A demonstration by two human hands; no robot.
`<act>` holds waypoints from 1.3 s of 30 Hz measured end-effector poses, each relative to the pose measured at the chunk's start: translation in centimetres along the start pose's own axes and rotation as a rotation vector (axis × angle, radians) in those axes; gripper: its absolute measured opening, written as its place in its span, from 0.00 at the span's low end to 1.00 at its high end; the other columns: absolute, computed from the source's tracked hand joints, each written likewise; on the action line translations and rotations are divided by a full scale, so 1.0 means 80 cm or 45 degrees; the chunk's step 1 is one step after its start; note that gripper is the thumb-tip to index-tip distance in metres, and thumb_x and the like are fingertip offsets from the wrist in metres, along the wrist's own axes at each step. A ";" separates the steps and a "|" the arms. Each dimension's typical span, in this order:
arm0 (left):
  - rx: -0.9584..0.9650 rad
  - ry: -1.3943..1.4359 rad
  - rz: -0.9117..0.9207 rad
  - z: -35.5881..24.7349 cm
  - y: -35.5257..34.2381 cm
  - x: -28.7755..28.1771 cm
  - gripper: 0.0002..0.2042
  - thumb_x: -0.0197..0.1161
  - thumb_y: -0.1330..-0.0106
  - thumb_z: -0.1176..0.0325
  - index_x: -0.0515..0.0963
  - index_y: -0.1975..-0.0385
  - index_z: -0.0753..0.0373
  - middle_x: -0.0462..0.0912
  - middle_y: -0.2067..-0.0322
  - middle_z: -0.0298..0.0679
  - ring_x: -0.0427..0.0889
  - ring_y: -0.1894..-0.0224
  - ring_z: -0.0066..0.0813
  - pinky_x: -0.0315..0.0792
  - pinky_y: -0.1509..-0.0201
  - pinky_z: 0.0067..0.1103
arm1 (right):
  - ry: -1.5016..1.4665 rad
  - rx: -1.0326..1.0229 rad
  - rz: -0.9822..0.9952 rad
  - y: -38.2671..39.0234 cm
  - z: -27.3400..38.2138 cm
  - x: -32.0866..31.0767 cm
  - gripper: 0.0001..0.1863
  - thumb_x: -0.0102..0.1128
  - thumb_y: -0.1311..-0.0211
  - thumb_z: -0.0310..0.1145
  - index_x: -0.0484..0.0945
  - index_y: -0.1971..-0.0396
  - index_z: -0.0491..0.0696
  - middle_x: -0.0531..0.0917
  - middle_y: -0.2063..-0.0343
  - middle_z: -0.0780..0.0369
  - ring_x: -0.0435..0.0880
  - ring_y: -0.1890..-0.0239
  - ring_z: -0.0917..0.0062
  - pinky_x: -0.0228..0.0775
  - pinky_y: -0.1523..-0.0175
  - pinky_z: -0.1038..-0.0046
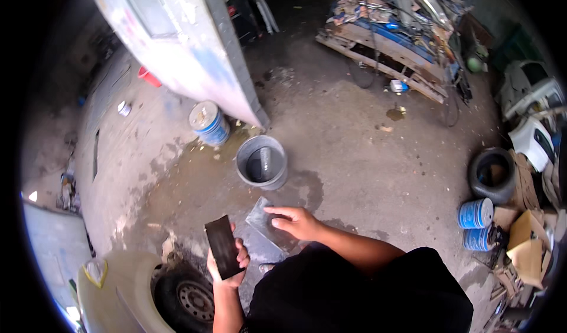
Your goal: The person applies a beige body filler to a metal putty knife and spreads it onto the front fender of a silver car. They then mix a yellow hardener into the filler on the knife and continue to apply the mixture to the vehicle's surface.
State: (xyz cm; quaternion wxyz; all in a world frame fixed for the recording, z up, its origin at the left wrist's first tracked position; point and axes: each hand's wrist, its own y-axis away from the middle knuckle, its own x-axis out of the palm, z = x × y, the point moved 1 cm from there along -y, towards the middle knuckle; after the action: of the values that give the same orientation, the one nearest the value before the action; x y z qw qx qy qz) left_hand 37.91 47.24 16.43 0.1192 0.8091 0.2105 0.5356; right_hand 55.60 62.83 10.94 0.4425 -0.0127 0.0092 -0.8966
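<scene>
My left hand (231,267) holds a flat black rectangular block (221,245), upright in front of me. My right hand (296,221) rests with spread fingers on a grey sheet of sandpaper-like material (260,229), pinching its upper edge. Just beyond both hands a grey bucket (261,163) stands on the wet concrete floor with dark water and a container inside it.
A blue-and-white paint can (209,122) stands by a leaning pale car panel (177,43). A car wheel and fender (189,297) lie at lower left. A tyre (492,174), two blue cans (476,213) and cardboard are at right; a cluttered pallet (390,43) is at the back.
</scene>
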 end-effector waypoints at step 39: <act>1.360 -2.101 -1.042 -0.067 0.088 -0.044 0.33 0.63 0.38 0.71 0.56 0.35 0.72 0.67 0.62 0.47 0.68 0.61 0.37 0.66 0.53 0.27 | -0.671 0.337 0.512 -0.110 0.048 0.165 0.22 0.55 0.33 0.33 0.70 0.42 0.41 0.74 0.43 0.61 0.70 0.43 0.79 0.58 0.38 0.76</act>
State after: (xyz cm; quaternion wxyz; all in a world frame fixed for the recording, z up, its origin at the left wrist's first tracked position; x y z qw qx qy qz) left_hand 33.34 39.19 18.64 0.0255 0.7367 0.5283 -0.4213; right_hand 40.69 57.72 15.20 0.5951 -0.1841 -0.2192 -0.7510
